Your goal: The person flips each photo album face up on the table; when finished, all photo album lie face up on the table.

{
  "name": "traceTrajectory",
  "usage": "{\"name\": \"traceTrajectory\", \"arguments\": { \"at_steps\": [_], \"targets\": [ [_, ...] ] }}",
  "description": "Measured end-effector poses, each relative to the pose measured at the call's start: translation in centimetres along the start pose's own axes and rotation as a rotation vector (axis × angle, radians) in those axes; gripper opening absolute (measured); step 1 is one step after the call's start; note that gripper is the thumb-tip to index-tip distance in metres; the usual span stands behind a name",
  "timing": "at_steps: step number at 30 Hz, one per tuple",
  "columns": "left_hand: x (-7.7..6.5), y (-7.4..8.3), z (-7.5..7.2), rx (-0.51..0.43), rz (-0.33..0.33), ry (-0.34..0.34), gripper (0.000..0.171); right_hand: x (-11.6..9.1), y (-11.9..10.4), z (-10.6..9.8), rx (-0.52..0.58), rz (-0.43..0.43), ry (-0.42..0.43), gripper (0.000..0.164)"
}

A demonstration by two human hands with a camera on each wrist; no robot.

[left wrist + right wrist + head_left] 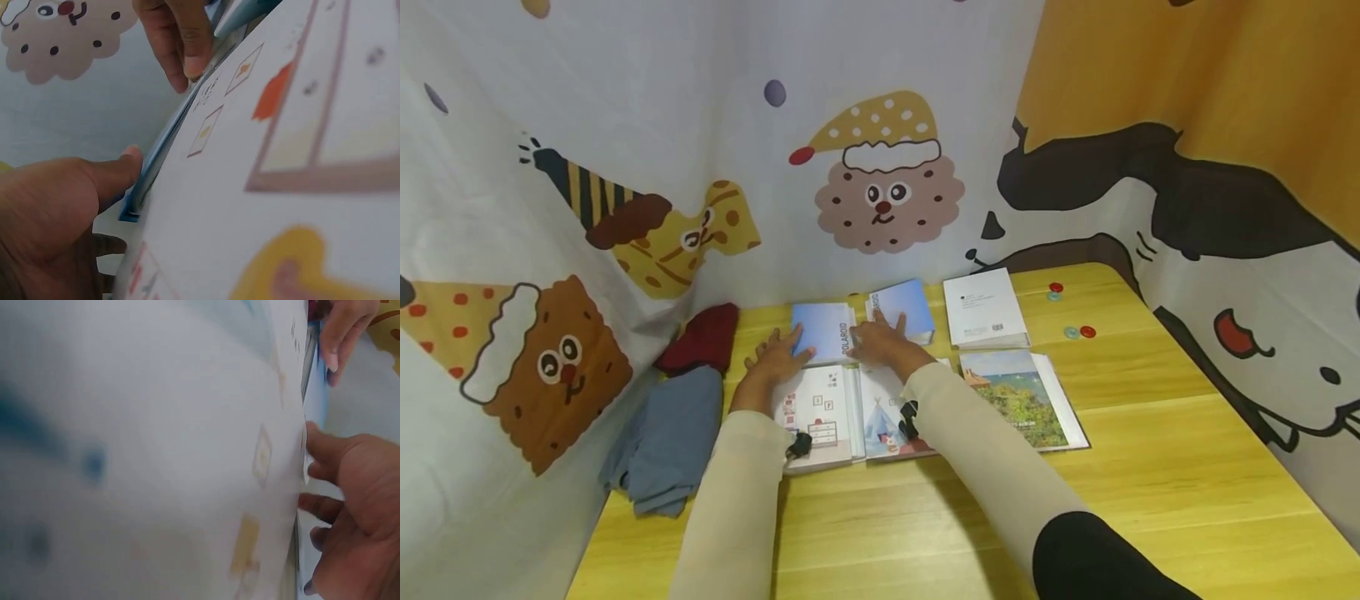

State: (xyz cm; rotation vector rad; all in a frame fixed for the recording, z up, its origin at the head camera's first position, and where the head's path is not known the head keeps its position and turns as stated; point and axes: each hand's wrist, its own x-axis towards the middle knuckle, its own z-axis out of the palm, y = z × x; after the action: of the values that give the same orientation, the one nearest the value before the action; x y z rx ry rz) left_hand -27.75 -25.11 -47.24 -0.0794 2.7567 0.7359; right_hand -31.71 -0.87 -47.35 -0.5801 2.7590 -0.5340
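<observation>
At the back left lies a blue photo album [818,327] with POLAROID lettering along its right side. My left hand [777,360] is at its near left corner, fingers spread along the left side and the thumb by the near edge. From the other side my right hand [883,343] reaches down, its fingertips at that album's right edge. A second blue album [913,307], turned at a slant, lies just beyond the right hand. Directly in front of the hands are a white album with a drawn cabinet [811,408] and one with a drawn tent [880,417].
A white-covered album [985,307] lies at the back right, behind an album with a landscape cover [1018,392]. Small red discs [1087,332] and green discs [1071,333] lie farther right. Grey-blue cloth [677,433] and dark red cloth [709,333] sit at the left edge.
</observation>
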Motion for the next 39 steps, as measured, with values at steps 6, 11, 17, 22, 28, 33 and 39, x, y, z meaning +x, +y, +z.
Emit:
{"name": "traceTrajectory", "arguments": {
  "at_steps": [6, 11, 17, 22, 28, 33, 39],
  "targets": [
    [-0.7, 1.7, -0.7, 0.063, 0.008, 0.04, 0.083, -0.5, 0.6, -1.4, 0.008, 0.013, 0.023, 0.066],
    [-1.1, 3.7, -0.7, 0.126, 0.033, 0.066, 0.082, -0.7, 2.4, -2.3, 0.011, 0.047, 0.034, 0.068],
    [-1.2, 5.9, 0.0, 0.157, 0.054, 0.026, 0.084, -0.8, 4.7, -3.2, -0.072, 0.105, 0.064, 0.072],
    [-0.7, 7.5, 0.9, 0.17, 0.085, 0.0, 0.083, -0.9, 6.4, -3.9, -0.048, 0.146, 0.095, 0.076],
    [0.1, 9.1, 2.2, 0.099, 0.098, -0.048, 0.082, -0.8, 8.4, -4.5, -0.01, 0.141, 0.112, 0.079],
    [2.4, 9.6, 4.2, 0.076, 0.107, -0.064, 0.086, -1.2, 10.1, -4.9, 0.03, 0.123, 0.091, 0.078],
    [3.8, 10.8, 5.9, 0.074, 0.113, -0.068, 0.083, -1.6, 11.1, -5.2, 0.068, 0.045, 0.082, 0.078]
  ]
}}
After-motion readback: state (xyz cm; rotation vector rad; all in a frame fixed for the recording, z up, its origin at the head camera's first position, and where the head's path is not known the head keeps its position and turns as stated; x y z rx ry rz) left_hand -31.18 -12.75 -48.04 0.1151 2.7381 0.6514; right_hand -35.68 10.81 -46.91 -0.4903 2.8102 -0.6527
